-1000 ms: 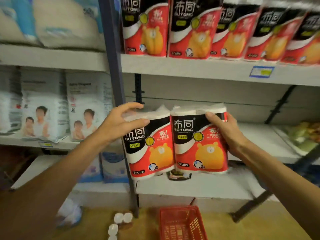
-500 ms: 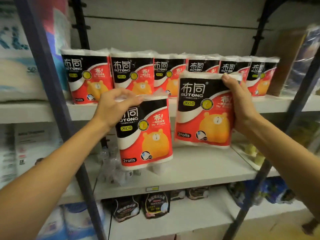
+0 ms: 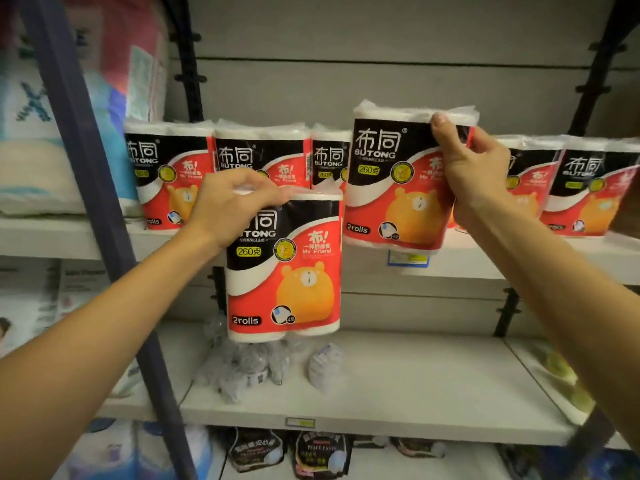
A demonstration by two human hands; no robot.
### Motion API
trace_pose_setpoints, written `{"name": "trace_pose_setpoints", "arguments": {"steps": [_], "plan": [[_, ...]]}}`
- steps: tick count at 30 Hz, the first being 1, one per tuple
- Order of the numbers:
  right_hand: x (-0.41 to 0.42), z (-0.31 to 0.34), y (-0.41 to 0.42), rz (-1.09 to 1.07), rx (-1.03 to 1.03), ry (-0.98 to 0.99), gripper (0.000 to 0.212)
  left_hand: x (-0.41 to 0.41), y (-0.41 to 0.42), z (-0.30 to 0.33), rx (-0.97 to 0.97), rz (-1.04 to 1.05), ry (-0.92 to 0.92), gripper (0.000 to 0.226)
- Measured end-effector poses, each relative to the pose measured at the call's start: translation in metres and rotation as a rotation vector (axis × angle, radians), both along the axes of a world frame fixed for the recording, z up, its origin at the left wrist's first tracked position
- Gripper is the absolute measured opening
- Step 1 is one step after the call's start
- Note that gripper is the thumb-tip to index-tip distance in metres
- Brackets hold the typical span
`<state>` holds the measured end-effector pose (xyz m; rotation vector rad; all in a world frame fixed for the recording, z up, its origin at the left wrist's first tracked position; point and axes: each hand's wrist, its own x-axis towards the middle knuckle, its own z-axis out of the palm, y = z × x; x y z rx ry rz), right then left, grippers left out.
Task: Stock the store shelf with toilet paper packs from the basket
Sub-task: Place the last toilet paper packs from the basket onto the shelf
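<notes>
My left hand (image 3: 230, 206) grips the top of a red, black and white two-roll toilet paper pack (image 3: 282, 271), which hangs below the upper shelf (image 3: 485, 261). My right hand (image 3: 474, 174) holds a second, matching pack (image 3: 394, 188) by its right side, raised in front of the row of like packs (image 3: 258, 161) standing on that shelf. The pack's bottom is level with the shelf's front edge. The basket is out of view.
A dark blue upright post (image 3: 100, 216) runs down the left. The lower shelf (image 3: 398, 386) carries small clear-wrapped items (image 3: 249, 368). Black pouches (image 3: 318, 455) lie below. Bulky soft packs (image 3: 52, 133) fill the left bay.
Both packs have risen from waist height near the basket. My right hand lifted its pack higher, up in front of the shelf row; the left pack stays lower.
</notes>
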<state>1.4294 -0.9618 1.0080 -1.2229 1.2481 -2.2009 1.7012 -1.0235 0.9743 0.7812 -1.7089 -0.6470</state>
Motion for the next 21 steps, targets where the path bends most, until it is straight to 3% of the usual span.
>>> {"name": "trace_pose_setpoints", "arguments": {"steps": [4,10,13,17,19,21], "plan": [[0.005,0.002,-0.030,-0.058,-0.020,0.075,0.032,0.000,-0.016,0.003,0.019,-0.050,-0.013,0.013],[0.012,0.002,-0.061,-0.031,0.024,0.101,0.015,0.006,-0.035,0.004,-0.018,-0.104,-0.052,0.010],[0.014,-0.003,-0.072,-0.047,0.064,0.157,0.024,0.011,-0.041,0.004,-0.038,-0.115,-0.052,0.009],[0.014,-0.012,-0.081,-0.066,0.119,0.214,0.054,0.017,-0.046,0.001,-0.064,-0.102,-0.053,0.010],[0.012,-0.017,-0.080,-0.075,0.122,0.258,0.058,0.020,-0.047,-0.002,-0.079,-0.093,-0.060,0.013],[0.008,-0.018,-0.080,-0.084,0.141,0.291,0.050,0.021,-0.046,-0.004,-0.077,-0.091,-0.056,0.014]]}}
